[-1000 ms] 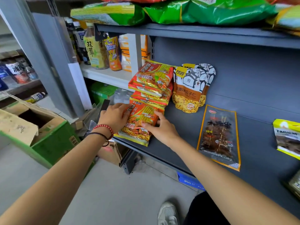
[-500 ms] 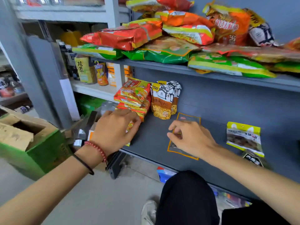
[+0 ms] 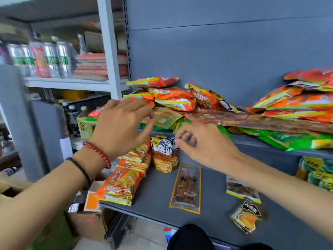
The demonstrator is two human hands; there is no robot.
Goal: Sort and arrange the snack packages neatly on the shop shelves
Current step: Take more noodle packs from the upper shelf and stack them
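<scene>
Snack packages (image 3: 173,100) lie heaped in disorder on the upper shelf (image 3: 252,141); a squared orange stack (image 3: 126,177) sits at the left end of the lower shelf (image 3: 155,195). Both hands have left that stack and the flat clear pack (image 3: 186,186) and risen to the heap. The left hand (image 3: 122,129) is released, fingers loosely spread at the heap's front. The right hand (image 3: 205,147), below the shelf lip, is loosely curled and empty. Judgement: lower stack settled, heap next. Blur obscures fingertip contact and package print, and the heap's right end is cut off.
</scene>
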